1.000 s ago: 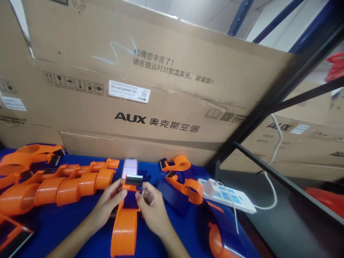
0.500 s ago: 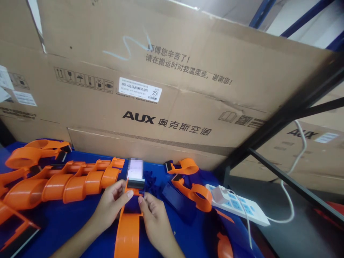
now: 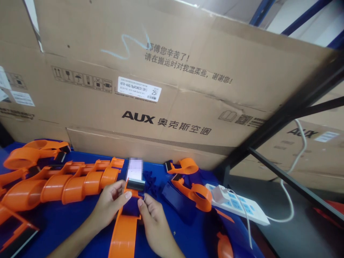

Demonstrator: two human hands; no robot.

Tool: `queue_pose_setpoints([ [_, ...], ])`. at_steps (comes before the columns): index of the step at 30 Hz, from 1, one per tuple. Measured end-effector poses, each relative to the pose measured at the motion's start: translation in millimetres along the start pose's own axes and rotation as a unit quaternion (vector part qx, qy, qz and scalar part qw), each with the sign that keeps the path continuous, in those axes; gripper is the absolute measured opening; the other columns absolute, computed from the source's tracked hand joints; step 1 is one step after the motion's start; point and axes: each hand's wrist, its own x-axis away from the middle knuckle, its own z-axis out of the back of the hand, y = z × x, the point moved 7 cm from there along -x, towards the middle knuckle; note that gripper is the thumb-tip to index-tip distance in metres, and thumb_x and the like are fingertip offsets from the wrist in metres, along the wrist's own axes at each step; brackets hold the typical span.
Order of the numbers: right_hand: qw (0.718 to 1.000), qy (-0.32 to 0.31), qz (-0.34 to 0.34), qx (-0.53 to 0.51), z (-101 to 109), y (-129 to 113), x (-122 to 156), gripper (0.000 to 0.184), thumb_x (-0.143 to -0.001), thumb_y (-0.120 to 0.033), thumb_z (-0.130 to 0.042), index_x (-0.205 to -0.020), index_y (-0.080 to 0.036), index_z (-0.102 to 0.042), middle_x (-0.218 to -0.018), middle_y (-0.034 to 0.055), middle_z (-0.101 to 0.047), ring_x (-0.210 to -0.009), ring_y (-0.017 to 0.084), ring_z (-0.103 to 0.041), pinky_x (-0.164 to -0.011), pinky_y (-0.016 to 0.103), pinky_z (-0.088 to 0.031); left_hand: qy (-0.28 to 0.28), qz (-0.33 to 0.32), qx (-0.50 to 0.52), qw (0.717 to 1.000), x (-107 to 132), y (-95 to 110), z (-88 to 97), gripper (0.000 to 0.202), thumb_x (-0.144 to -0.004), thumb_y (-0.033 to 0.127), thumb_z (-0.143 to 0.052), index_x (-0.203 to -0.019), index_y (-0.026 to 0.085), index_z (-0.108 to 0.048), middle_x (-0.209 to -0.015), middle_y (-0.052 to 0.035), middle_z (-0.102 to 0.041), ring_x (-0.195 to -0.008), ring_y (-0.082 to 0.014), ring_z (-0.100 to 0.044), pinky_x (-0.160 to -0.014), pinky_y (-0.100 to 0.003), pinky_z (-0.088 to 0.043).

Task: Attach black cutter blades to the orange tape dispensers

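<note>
One curved orange plastic holder (image 3: 123,233), before me over the blue tabletop (image 3: 88,224); black, pale-edged strip (image 3: 135,185) at its far end. My left hand (image 3: 111,204): thumb and fingers clamped on the holder's left edge. My right hand (image 3: 154,216): thumb and fingertips together on its right edge, beside a small dark blue part (image 3: 141,195); whether that is seated, I cannot tell. Progress, as I judge it: strip in place, right edge unfinished. To the right, one flat dark blue plastic piece (image 3: 178,202), near two looped orange plastic holders (image 3: 186,189). To the left, one row of orange plastic holders (image 3: 73,188); how many are complete, I cannot tell. Beyond, several small dark blue plastic pieces (image 3: 151,182), loose, apparently unused. Behind everything, one brown cardboard box (image 3: 166,102).
</note>
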Motion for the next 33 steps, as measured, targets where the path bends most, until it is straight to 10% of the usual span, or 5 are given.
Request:
queue_pose_setpoints([
  [24, 0.996, -0.029, -0.039, 0.078, 1, 3, 5, 0.047, -0.103, -0.06, -0.055, -0.134, -0.027, -0.067, -0.093, 0.003, -0.07, -0.07, 0.017, -0.057, -0.064, 0.027, -0.051, -0.002, 0.003, 0.03, 1.0, 4, 7, -1.3, 0.032, -0.078, 0.051, -0.082, -0.074, 0.021, -0.073, -0.063, 0.0002, -0.063, -0.071, -0.0225, -0.064, -0.08, -0.035, -0.057],
  [33, 0.974, 0.057, 0.007, 0.221, 26, 7, 3, 0.035, -0.1, -0.053, -0.062, -0.098, -0.02, -0.074, -0.06, -0.0051, -0.049, -0.055, 0.013, -0.041, -0.054, 0.022, -0.037, 0.049, 0.023, 0.081, 0.995, 19, 10, -16.6, 0.037, -0.088, 0.043, -0.08, -0.122, 0.029, -0.077, -0.122, -0.0054, -0.079, -0.117, -0.0292, -0.07, -0.099, -0.034, -0.056],
])
